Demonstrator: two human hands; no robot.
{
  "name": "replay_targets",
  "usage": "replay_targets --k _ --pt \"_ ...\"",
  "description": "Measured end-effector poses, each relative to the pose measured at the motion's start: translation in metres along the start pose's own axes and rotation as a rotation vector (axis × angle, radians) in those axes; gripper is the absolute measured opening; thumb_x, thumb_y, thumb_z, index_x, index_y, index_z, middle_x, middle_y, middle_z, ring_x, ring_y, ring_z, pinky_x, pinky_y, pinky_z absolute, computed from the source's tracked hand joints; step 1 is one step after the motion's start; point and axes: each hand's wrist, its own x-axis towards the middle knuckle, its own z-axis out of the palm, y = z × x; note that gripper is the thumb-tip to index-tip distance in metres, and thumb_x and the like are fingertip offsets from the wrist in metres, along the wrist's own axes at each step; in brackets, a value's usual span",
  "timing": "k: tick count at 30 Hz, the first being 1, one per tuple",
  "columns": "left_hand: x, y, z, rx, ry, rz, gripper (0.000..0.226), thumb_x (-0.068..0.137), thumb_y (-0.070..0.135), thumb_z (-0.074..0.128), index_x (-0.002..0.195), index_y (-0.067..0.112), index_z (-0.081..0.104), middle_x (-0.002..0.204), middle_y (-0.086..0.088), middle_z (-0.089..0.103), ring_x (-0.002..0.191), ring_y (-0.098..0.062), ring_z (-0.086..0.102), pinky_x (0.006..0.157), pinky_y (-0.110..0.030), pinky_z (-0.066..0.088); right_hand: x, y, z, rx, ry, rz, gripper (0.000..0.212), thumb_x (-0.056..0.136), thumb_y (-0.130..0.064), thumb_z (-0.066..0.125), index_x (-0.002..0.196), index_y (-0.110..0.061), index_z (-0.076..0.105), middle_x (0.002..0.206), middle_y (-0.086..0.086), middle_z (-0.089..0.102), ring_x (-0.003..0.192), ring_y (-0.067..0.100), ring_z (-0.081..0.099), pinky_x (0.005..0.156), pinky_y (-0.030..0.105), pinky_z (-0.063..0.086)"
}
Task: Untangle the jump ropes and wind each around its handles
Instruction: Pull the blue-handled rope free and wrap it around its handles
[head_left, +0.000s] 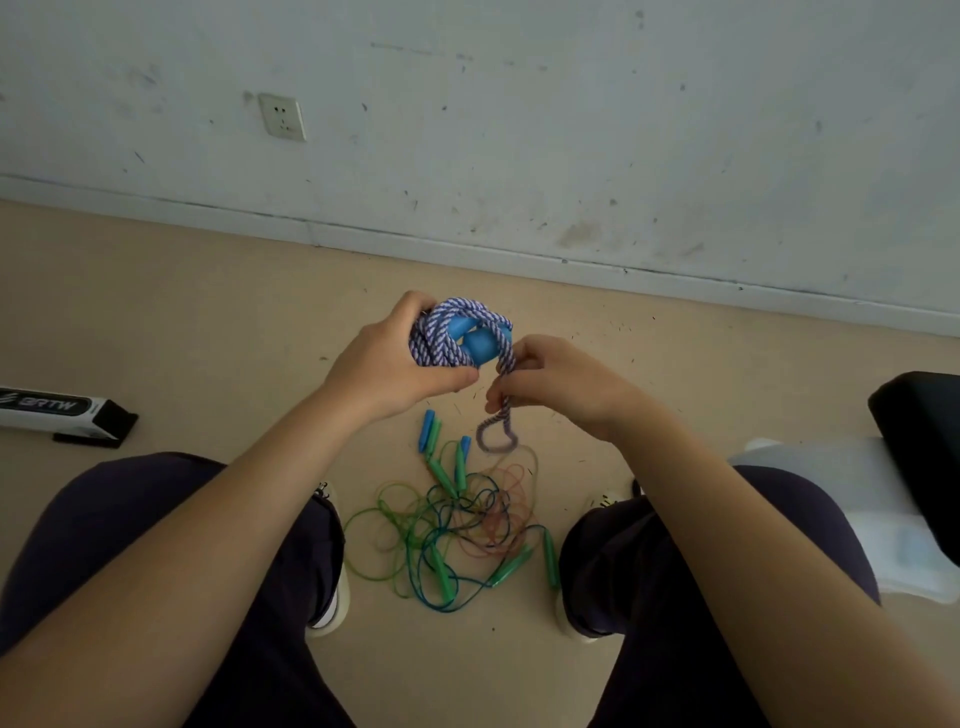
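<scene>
A purple-and-white braided jump rope (441, 332) is coiled around its two blue handles (475, 340), a short looped end hanging below. Beneath it on the floor, thin green, blue and orange ropes (457, 519) lie tangled with their green and blue handles (441, 462).

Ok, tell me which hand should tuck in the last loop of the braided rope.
Right. The right hand already pinches the loose tail of the purple-and-white rope, whose end loop hangs just below it. The left hand is wrapped around the wound bundle and blue handles, so it probably should just hold them.
</scene>
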Motion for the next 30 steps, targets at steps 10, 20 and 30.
replay_targets --k 10,20,30 --pt "0.000 0.009 -0.008 -0.202 0.067 -0.053 0.057 0.072 0.034 0.088 0.117 0.027 0.053 0.089 0.014 0.068 0.061 0.007 0.065 0.049 -0.011 0.045 0.000 -0.010 -0.006 0.142 0.200 -0.066 0.037 0.100 -0.036 0.052 0.073 -0.012 0.059 0.049 0.000 0.032 0.040 0.010 0.023 0.041 0.019 0.023" --pt "0.000 0.002 -0.003 -0.106 0.037 -0.034 0.065 0.066 0.049 0.087 0.118 0.034 0.051 0.101 0.017 0.068 0.082 -0.002 0.069 0.084 -0.036 0.057 0.006 -0.002 -0.008 0.224 0.224 -0.052 0.029 0.101 -0.032 0.052 0.094 -0.006 0.064 0.066 0.006 0.064 0.047 0.017 0.052 0.049 0.027 0.045" --pt "0.003 -0.006 -0.002 -0.051 0.011 -0.035 0.066 0.055 0.064 0.081 0.109 0.041 0.051 0.090 0.015 0.073 0.081 -0.007 0.071 0.080 -0.044 0.058 0.010 -0.002 -0.017 -0.058 0.235 -0.047 0.027 0.091 -0.036 0.067 0.105 -0.014 0.069 0.051 -0.015 0.046 0.038 0.000 0.042 0.040 0.012 0.030"
